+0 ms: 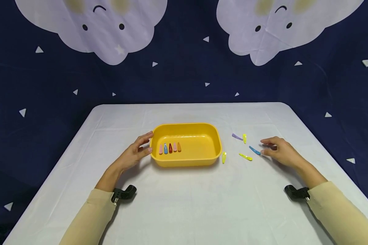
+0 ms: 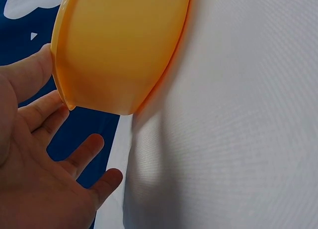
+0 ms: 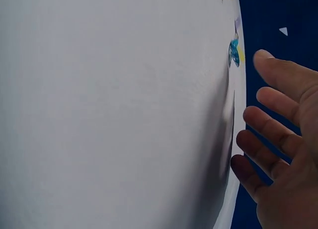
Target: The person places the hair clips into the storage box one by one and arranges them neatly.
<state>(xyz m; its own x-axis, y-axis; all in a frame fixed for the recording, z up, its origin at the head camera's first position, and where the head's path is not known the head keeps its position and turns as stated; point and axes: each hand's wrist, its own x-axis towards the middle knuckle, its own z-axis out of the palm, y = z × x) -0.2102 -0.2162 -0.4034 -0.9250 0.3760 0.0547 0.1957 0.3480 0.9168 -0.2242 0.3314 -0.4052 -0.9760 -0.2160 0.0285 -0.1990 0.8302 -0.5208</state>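
A yellow tray [image 1: 190, 162] stands on the white table, a short row of hair clips lying in its left part: a red hair clip [image 1: 170, 148], a blue one, an orange one and pink ones. My left hand [image 1: 134, 152] touches the tray's left end, thumb and fingertips at the rim, the other fingers spread in the left wrist view. To the right, my right hand [image 1: 280, 150] hovers low with loose fingers and nothing in them. Its thumb is right by the end of a loose blue hair clip [image 1: 254, 150], which lies on the table in the right wrist view too.
Between tray and right hand lie a purple hair clip [image 1: 237, 136] and yellow ones: one hair clip [image 1: 244, 138] beside it, another hair clip [image 1: 245, 157] nearer, a third hair clip [image 1: 224, 157] close to the tray. A dark blue cloth [image 1: 184, 81] with clouds hangs behind the table.
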